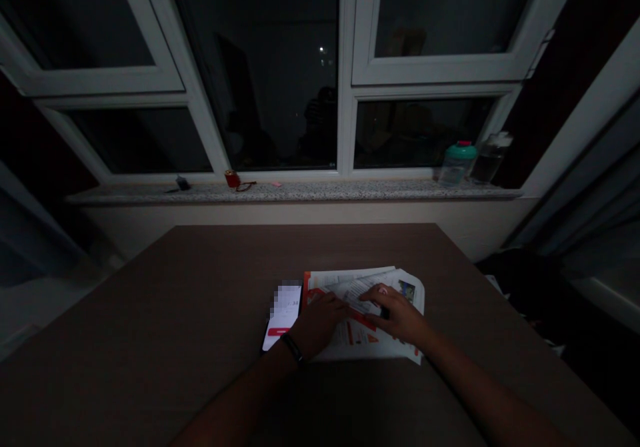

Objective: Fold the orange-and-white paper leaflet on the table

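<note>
The left hand [320, 324] is pressing on the printed sheets [367, 352], fingers lying together; the right hand [400, 314] is reaching over them — thumb and fingers apart, any hold unclear. The sheets are lying on the brown table [210, 267], just beside a lit phone [284, 315] — screen facing up.
</note>
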Motion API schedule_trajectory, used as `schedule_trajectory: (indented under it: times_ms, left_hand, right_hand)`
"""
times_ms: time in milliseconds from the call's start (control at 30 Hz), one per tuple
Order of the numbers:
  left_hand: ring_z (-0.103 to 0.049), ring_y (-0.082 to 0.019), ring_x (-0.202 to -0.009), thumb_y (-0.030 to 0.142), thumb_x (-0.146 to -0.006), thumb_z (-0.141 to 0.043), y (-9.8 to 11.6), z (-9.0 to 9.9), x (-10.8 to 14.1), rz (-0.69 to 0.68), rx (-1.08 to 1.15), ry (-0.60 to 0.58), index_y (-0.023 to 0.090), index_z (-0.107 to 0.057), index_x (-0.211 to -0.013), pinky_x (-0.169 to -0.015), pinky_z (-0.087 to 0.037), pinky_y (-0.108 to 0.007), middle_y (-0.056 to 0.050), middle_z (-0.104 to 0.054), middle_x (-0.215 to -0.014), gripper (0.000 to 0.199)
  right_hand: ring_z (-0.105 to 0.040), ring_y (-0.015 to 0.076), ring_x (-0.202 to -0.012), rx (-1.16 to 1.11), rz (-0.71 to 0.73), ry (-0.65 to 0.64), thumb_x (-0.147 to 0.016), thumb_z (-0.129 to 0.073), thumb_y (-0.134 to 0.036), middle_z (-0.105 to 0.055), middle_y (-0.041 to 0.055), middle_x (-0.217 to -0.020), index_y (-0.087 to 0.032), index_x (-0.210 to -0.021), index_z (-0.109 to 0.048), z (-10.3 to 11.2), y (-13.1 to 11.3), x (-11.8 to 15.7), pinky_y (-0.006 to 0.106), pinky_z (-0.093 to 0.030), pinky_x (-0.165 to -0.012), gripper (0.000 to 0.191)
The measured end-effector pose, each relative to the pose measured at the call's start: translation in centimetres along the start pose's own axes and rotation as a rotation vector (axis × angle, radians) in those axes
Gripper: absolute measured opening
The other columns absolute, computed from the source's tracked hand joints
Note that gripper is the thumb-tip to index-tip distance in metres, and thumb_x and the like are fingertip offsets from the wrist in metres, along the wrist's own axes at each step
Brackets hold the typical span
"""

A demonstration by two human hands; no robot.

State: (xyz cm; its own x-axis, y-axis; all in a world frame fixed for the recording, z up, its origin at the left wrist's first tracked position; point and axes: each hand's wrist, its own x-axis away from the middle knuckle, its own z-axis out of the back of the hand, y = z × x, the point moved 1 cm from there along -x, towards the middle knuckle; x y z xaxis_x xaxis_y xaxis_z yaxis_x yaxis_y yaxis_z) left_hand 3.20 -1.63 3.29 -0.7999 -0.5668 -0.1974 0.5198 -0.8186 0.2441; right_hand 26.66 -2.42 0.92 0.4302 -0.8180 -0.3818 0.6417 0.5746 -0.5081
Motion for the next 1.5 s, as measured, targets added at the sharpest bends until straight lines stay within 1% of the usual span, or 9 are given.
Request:
schedule_trajectory:
  times_ms: [100, 267, 367, 500, 600, 900, 1033, 1233, 1500]
  left_hand:
    - [-0.053, -0.022, -0.108, -0.002, -0.09, -0.044, 0.2, 0.0, -0.1, -0.027, 0.008, -0.016, 0.024, -0.059, -0.116, -0.094, -0.041, -0.036, -0.002, -0.065, -0.112, 0.04]
    - [-0.054, -0.021, -0.106, -0.001, -0.091, -0.044, 0.5, 0.2, -0.3, -0.057, -0.016, -0.034, 0.021, -0.06, -0.114, -0.092, -0.043, -0.034, -0.003, -0.065, -0.111, 0.036]
    - [-0.054, -0.02, -0.107, 0.001, -0.092, -0.047, 0.7, 0.3, -0.4, -0.058, -0.046, -0.036, 0.02, -0.061, -0.112, -0.094, -0.044, -0.034, -0.004, -0.065, -0.111, 0.031]
    - [-0.046, -0.024, -0.122, 0.004, -0.089, -0.053, 0.6, 0.3, -0.1, 0.032, -0.088, 0.03, 0.021, -0.059, -0.119, -0.105, -0.037, -0.041, -0.007, -0.054, -0.133, 0.035]
    - [-0.04, -0.026, -0.129, 0.008, -0.086, -0.058, 0.4, 0.0, 0.2, 0.116, -0.094, 0.044, 0.021, -0.057, -0.124, -0.109, -0.034, -0.045, -0.008, -0.048, -0.14, 0.04]
    - [-0.038, -0.027, -0.132, 0.013, -0.087, -0.058, 0.4, -0.2, 0.4, 0.179, -0.104, 0.029, 0.021, -0.054, -0.128, -0.109, -0.034, -0.046, -0.008, -0.046, -0.143, 0.042]
    - [-0.037, -0.027, -0.132, 0.015, -0.088, -0.056, 0.1, -0.2, 0.4, 0.195, -0.097, 0.056, 0.022, -0.052, -0.129, -0.109, -0.034, -0.047, -0.008, -0.045, -0.143, 0.042]
    - [-0.041, -0.027, -0.129, 0.014, -0.087, -0.056, -0.1, -0.3, 0.4, 0.208, -0.097, 0.075, 0.02, -0.053, -0.127, -0.108, -0.035, -0.046, -0.009, -0.048, -0.14, 0.041]
    - [-0.039, -0.027, -0.133, 0.016, -0.086, -0.058, 0.1, -0.4, 0.5, 0.232, -0.09, 0.047, 0.018, -0.052, -0.13, -0.111, -0.032, -0.045, -0.011, -0.045, -0.144, 0.044]
  right_hand:
    - [-0.06, 0.0232, -0.099, 0.022, 0.012, 0.008, -0.085, -0.068, -0.027, -0.064, 0.0075, -0.103, -0.024, -0.117, -0.063, 0.1, -0.2, 0.0, 0.038, -0.049, -0.089, 0.033]
    - [-0.058, 0.0226, -0.111, -0.001, 0.109, -0.025, -0.087, -0.066, -0.03, -0.064, 0.0084, -0.118, -0.025, -0.125, -0.059, 0.2, -0.6, -0.2, 0.038, -0.046, -0.097, 0.039]
    - [-0.059, 0.0224, -0.111, -0.019, 0.125, -0.067, -0.088, -0.064, -0.031, -0.065, 0.008, -0.117, -0.026, -0.124, -0.061, 0.2, -0.5, -0.3, 0.038, -0.047, -0.097, 0.036]
    - [-0.061, 0.0215, -0.106, -0.06, 0.122, -0.079, -0.087, -0.065, -0.027, -0.066, 0.0071, -0.112, -0.026, -0.116, -0.066, 0.0, 0.0, -0.2, 0.037, -0.048, -0.094, 0.029]
    - [-0.061, 0.0217, -0.104, -0.078, 0.122, -0.075, -0.085, -0.067, -0.026, -0.066, 0.007, -0.11, -0.026, -0.113, -0.067, -0.1, 0.2, -0.1, 0.037, -0.049, -0.092, 0.028]
    - [-0.06, 0.0231, -0.105, -0.057, 0.093, -0.1, -0.083, -0.069, -0.028, -0.065, 0.0076, -0.111, -0.026, -0.118, -0.065, 0.1, -0.3, -0.2, 0.039, -0.048, -0.093, 0.035]
    - [-0.06, 0.0228, -0.104, -0.062, 0.086, -0.105, -0.083, -0.069, -0.028, -0.065, 0.0075, -0.111, -0.026, -0.118, -0.065, 0.3, -0.4, -0.2, 0.038, -0.048, -0.093, 0.035]
    - [-0.06, 0.0218, -0.106, -0.062, 0.114, -0.159, -0.085, -0.066, -0.026, -0.065, 0.0071, -0.114, -0.026, -0.12, -0.063, 1.0, 0.3, -0.3, 0.038, -0.047, -0.094, 0.034]
    - [-0.059, 0.0219, -0.103, -0.063, 0.05, -0.085, -0.085, -0.064, -0.021, -0.064, 0.0075, -0.109, -0.025, -0.117, -0.064, 0.2, 0.2, 0.0, 0.037, -0.047, -0.093, 0.032]
